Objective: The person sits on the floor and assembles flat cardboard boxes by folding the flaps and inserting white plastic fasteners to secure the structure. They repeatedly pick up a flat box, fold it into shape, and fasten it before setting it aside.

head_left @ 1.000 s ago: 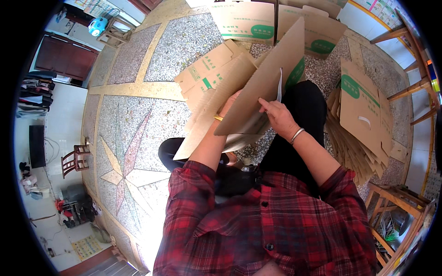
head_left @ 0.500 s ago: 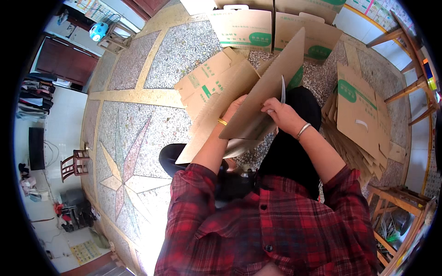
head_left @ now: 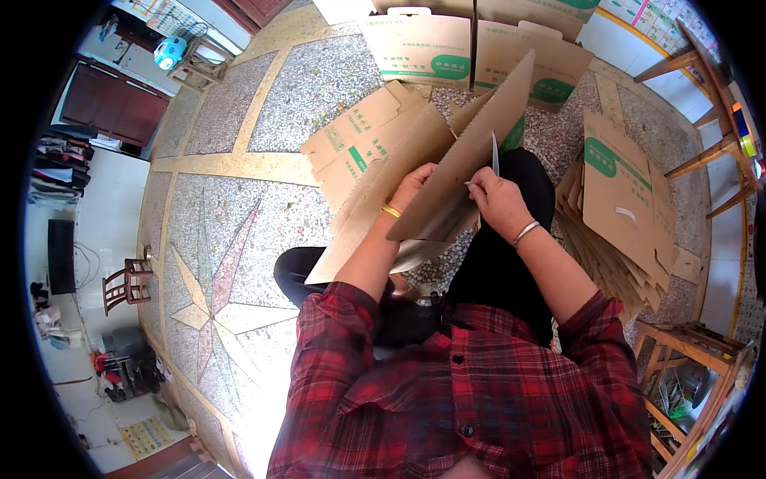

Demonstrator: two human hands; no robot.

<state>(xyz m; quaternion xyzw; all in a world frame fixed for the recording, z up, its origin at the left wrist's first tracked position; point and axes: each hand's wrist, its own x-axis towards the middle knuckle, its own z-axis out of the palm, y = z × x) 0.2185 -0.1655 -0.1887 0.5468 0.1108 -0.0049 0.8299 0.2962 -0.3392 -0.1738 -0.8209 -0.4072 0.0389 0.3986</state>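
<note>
A flattened-open cardboard carton [head_left: 461, 148] stands tilted between my knees, its brown panels spread apart. My left hand [head_left: 413, 185] reaches between two panels, close behind the nearer one; its fingertips are hidden by that panel. On the panel's other face, my right hand [head_left: 499, 199] is closed in a pinch on a white plastic strip handle [head_left: 495, 153]. One end of the strip points up above the hand, and a small white tip shows by the fingertips. Whether the strip passes through the panel cannot be made out.
Flat cartons [head_left: 626, 199] lie stacked on the floor at my right, the top one with a white handle. Standing cartons [head_left: 419, 48] with green print are ahead. Another carton [head_left: 355, 136] lies ahead-left. Wooden stools [head_left: 698, 351] stand along the right side.
My right hand has shifted slightly right with the strip, and a white tip now shows at its fingers. My left hand has moved slightly right, and the carton panel has shifted a little.
</note>
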